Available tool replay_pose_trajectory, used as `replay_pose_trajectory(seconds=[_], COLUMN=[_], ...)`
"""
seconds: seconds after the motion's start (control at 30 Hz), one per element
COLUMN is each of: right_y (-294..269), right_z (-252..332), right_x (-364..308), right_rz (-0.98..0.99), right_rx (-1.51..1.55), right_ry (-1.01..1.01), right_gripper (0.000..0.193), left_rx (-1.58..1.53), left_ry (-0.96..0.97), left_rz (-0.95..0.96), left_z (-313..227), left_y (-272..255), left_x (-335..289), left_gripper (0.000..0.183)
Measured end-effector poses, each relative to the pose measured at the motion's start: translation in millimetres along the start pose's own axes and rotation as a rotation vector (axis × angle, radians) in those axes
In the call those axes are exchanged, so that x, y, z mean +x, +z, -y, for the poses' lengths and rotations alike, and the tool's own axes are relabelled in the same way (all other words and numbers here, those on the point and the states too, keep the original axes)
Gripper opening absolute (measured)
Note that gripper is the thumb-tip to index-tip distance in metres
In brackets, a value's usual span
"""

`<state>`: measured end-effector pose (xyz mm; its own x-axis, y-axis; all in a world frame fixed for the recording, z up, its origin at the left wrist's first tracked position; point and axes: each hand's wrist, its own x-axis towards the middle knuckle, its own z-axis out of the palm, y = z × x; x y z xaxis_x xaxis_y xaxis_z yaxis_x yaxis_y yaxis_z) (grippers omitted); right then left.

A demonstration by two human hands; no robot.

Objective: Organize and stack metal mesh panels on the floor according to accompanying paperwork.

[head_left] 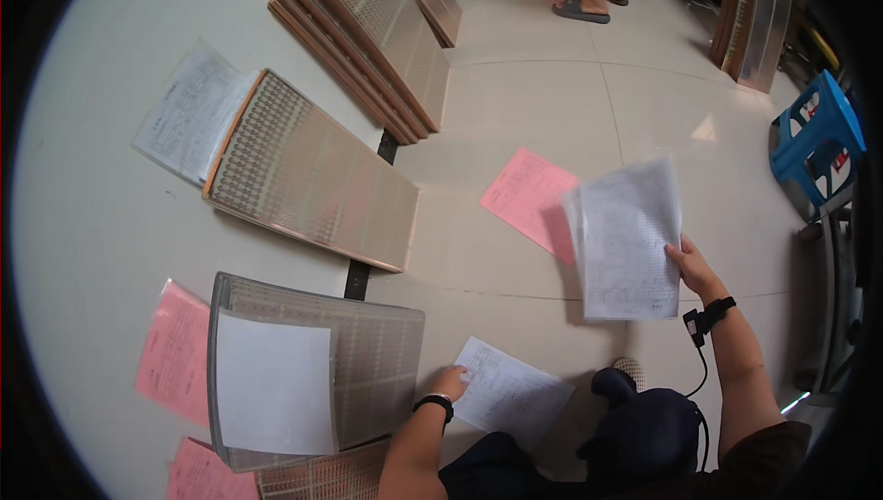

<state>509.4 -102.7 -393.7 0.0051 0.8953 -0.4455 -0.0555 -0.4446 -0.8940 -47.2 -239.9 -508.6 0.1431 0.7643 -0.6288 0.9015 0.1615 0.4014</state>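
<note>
My right hand (pixel 694 268) is closed on the right edge of a stack of printed papers (pixel 630 242) in clear sleeves, raised above the floor. Behind the stack's left side, a pink sheet (pixel 529 201) lies on the tiles, partly covered from view. Lower down, my left hand (pixel 449 383) pinches the left edge of a white printed sheet (pixel 510 394) close to the floor. Just left of that hand stands a grey perforated panel stack (pixel 377 344), leaning on the wall with a blank white sheet (pixel 276 385) on its front.
More patterned panels (pixel 313 178) with copper-coloured edges lean along the left wall, and a thicker stack (pixel 368 40) stands farther back. Pink sheets (pixel 175 353) show behind the nearer panels. At right is a blue plastic stool (pixel 817 137). Another person's sandalled foot (pixel 584 11) is at the far end.
</note>
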Motion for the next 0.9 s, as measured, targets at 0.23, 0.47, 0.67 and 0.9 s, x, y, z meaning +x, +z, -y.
replay_pose_trajectory(seconds=[0.23, 0.47, 0.67, 0.9], right_y=[-24, -46, -41, -34], right_z=[-48, -137, -123, -134], right_x=[5, 20, 11, 10], right_rz=[-0.171, -0.464, -0.570, -0.305], right_rx=[-0.042, -0.270, -0.311, 0.539], right_ry=[0.164, 0.128, 0.191, 0.159], right_gripper=[0.040, 0.041, 0.038, 0.034], left_rx=[-0.159, -0.224, -0.096, -0.186], left_ry=[0.054, 0.117, 0.085, 0.060], left_rz=[-0.002, 0.065, -0.025, 0.039], left_z=[-36, -36, -2, -25], left_y=[-17, -7, 3, -7], left_x=[15, 17, 17, 19], left_gripper=[0.029, 0.028, 0.028, 0.027])
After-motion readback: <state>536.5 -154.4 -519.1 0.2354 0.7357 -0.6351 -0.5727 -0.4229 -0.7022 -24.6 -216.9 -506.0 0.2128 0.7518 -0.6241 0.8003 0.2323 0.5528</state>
